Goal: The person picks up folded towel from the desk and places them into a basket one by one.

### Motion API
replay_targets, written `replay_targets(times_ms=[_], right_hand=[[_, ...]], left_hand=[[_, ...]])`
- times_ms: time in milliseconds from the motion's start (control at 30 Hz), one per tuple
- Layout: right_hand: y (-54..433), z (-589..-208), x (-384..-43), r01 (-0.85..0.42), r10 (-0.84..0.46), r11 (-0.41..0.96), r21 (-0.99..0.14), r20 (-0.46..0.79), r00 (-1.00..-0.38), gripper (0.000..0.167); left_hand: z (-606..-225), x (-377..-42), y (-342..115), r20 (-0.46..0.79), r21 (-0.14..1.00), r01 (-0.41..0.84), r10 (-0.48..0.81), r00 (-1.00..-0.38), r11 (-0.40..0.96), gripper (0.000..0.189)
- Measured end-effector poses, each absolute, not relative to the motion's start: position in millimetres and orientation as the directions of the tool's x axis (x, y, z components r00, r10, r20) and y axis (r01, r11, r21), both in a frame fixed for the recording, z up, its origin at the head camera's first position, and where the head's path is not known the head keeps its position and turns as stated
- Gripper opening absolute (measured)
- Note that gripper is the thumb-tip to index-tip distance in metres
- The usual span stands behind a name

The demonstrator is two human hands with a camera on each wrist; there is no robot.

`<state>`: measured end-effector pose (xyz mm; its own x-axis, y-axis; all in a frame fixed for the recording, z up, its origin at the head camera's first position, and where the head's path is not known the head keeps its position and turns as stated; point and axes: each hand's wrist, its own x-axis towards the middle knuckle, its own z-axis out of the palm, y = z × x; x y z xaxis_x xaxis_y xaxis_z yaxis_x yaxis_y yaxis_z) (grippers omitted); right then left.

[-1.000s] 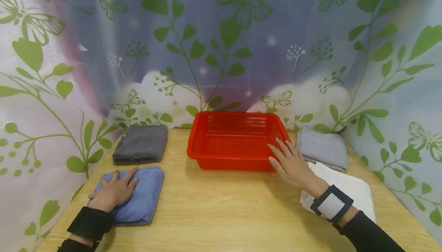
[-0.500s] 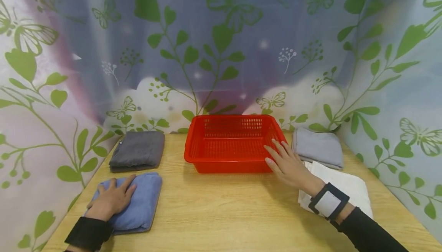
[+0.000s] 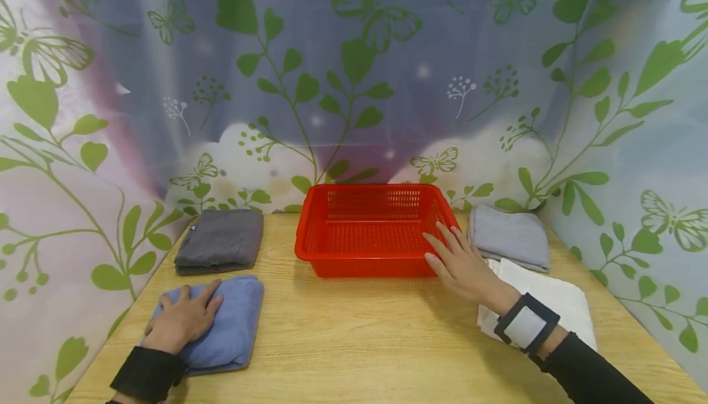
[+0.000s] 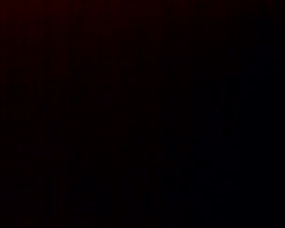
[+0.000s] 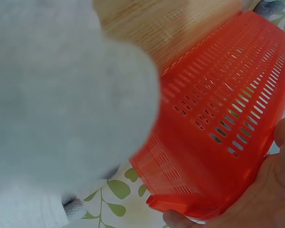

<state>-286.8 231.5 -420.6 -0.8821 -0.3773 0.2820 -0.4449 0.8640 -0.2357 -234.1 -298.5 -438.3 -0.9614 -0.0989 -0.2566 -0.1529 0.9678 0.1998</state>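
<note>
My left hand (image 3: pixel 182 321) rests on a folded blue towel (image 3: pixel 238 330) at the front left of the table, palm down with its fingers spread. The left wrist view is almost wholly black. At the centre back stands a red plastic basket (image 3: pixel 370 267) with slotted walls and nothing inside. My right hand (image 3: pixel 467 272) lies at its front right corner, fingers extended over the rim. In the right wrist view, the basket's red wall (image 5: pixel 199 161) appears beside the fingers and thumb of that hand (image 5: pixel 266 194).
A folded dark grey towel (image 3: pixel 221 241) lies behind the blue one. On the right are a folded light grey towel (image 3: pixel 511 235) and a white one (image 3: pixel 558 305), partly under my right forearm. A patterned curtain (image 3: pixel 354 84) encloses the table (image 3: pixel 354 342).
The head view has shifted slightly. Over the last half second my left hand and the blue towel have slid a little to the right. The right hand and basket stay put.
</note>
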Motion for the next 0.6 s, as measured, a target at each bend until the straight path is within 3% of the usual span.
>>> replay_targets(times_ms=[400, 600], right_hand=[[233.5, -421.8, -286.5, -0.452, -0.378, 0.86, -0.237, 0.298, -0.876, 0.056], [233.2, -422.9, -287.1, -0.447, -0.376, 0.864, -0.233, 0.293, -0.879, 0.056]], left_hand=[[-435.4, -232.6, -283.3, -0.254, 0.188, -0.121, -0.071, -0.965, 0.975, 0.062], [-427.6, -224.9, -274.2, -0.196, 0.148, 0.034, 0.063, -0.979, 0.988, 0.057]])
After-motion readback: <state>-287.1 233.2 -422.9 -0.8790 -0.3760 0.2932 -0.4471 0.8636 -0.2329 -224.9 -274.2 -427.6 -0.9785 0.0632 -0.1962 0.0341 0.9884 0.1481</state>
